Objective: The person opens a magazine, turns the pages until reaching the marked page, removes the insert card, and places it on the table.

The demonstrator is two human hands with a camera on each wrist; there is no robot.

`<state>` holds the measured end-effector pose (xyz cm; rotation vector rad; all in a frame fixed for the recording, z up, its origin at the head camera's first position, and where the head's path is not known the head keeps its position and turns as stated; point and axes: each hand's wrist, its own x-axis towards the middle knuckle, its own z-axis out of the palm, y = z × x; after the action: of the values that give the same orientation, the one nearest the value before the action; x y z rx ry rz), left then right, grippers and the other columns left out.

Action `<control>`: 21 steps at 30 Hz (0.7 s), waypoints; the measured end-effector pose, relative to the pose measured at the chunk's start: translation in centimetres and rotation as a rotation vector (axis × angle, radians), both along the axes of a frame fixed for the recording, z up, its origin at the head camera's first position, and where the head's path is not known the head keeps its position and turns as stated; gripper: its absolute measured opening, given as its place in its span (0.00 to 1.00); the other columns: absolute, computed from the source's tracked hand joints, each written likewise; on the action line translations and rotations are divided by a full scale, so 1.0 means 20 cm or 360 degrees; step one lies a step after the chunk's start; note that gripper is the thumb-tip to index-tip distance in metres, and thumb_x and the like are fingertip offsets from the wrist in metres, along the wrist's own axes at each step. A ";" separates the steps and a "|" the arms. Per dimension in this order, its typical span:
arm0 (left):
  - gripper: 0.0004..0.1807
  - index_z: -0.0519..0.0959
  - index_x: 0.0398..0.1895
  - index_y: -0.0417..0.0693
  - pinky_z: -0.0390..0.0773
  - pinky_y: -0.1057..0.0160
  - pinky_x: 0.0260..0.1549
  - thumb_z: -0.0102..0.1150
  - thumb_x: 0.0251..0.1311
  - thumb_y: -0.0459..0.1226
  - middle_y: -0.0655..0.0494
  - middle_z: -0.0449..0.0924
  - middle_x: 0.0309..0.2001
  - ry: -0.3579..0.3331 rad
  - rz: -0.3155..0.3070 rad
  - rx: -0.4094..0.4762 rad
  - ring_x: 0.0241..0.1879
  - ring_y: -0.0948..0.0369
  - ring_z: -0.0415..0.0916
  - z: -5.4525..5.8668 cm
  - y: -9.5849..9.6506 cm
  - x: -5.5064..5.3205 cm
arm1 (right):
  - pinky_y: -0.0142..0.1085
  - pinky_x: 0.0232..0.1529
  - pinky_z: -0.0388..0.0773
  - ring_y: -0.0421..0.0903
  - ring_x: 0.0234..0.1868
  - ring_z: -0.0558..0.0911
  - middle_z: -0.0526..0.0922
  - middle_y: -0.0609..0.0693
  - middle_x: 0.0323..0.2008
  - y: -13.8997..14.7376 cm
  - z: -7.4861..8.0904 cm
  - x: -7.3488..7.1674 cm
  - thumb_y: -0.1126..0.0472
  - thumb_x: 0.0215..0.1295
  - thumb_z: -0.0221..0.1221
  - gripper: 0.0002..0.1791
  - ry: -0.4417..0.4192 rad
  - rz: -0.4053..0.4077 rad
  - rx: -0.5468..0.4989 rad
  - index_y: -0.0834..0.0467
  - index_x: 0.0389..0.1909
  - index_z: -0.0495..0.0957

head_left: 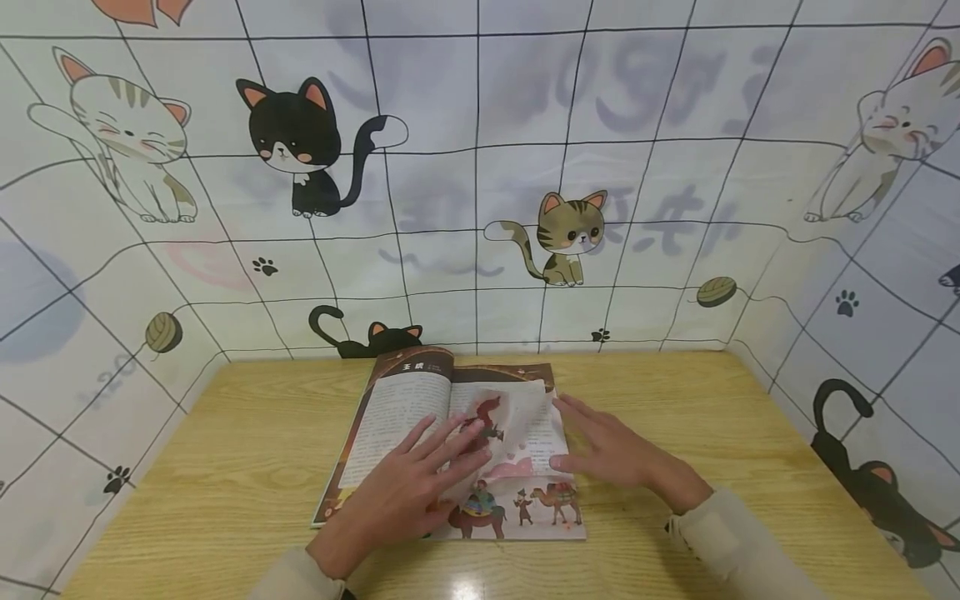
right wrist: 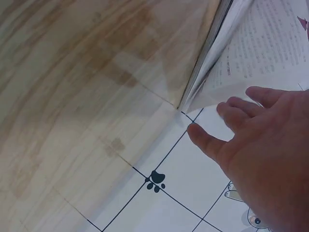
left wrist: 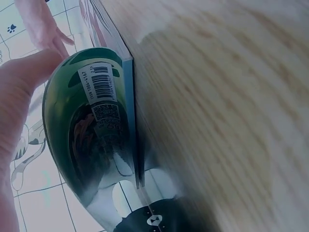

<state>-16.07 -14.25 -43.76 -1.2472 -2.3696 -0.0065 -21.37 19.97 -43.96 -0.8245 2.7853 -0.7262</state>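
An open book [head_left: 393, 412] lies on the table, with printed text and pictures of camels and riders. Over its right page is a thin pale sheet [head_left: 519, 408] with a red figure and pink shapes. My left hand [head_left: 401, 492] rests its spread fingers on the sheet. At the right page edge is my right hand [head_left: 618, 450], fingers extended; in the right wrist view that hand [right wrist: 270, 140] is beside the page [right wrist: 260, 48]. By the left thumb [left wrist: 31, 70], a glossy green curved surface [left wrist: 60, 116] bears barcode labels; I cannot tell what it is.
The book stands on a light wood-grain table [head_left: 247, 450]. Behind and at both sides rise white gridded walls [head_left: 427, 200] printed with cartoon cats, paw prints and yarn balls. Light sleeves [head_left: 738, 542] cover both forearms.
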 end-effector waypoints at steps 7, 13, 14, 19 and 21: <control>0.24 0.82 0.57 0.57 0.48 0.48 0.73 0.67 0.54 0.46 0.51 0.66 0.72 0.0005 0.0017 -0.0062 0.76 0.51 0.50 -0.01 0.00 0.00 | 0.64 0.70 0.47 0.59 0.75 0.57 0.54 0.57 0.77 -0.02 -0.02 0.03 0.31 0.46 0.70 0.60 -0.0166 0.0225 0.0079 0.54 0.76 0.58; 0.17 0.86 0.51 0.58 0.49 0.47 0.72 0.64 0.57 0.44 0.51 0.69 0.70 -0.0061 0.0040 -0.0092 0.76 0.51 0.52 -0.01 0.00 0.00 | 0.64 0.69 0.50 0.57 0.75 0.60 0.60 0.56 0.75 -0.01 -0.05 0.04 0.33 0.38 0.75 0.59 -0.0125 0.0334 0.0186 0.54 0.73 0.65; 0.17 0.86 0.50 0.58 0.49 0.47 0.72 0.64 0.56 0.44 0.51 0.69 0.70 -0.0065 0.0040 -0.0099 0.76 0.51 0.52 -0.01 0.00 0.00 | 0.64 0.69 0.50 0.57 0.74 0.60 0.60 0.56 0.75 -0.01 -0.05 0.04 0.33 0.38 0.75 0.59 -0.0104 0.0343 0.0193 0.54 0.73 0.65; 0.16 0.87 0.47 0.58 0.50 0.46 0.72 0.64 0.54 0.42 0.51 0.71 0.69 -0.0079 0.0039 -0.0120 0.76 0.51 0.53 -0.02 0.00 -0.01 | 0.66 0.68 0.52 0.58 0.74 0.61 0.60 0.58 0.74 -0.02 -0.03 0.04 0.33 0.39 0.75 0.59 -0.0084 0.0368 0.0189 0.56 0.73 0.65; 0.16 0.87 0.46 0.58 0.50 0.46 0.72 0.64 0.53 0.42 0.51 0.72 0.68 -0.0082 0.0037 -0.0123 0.75 0.51 0.53 -0.02 0.00 -0.01 | 0.66 0.68 0.52 0.59 0.74 0.61 0.60 0.58 0.74 -0.02 -0.03 0.04 0.33 0.39 0.74 0.60 -0.0092 0.0365 0.0188 0.56 0.73 0.65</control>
<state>-16.20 -14.25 -44.09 -1.2694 -2.4495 0.0611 -20.57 19.62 -44.53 -1.0584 2.5958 -0.5324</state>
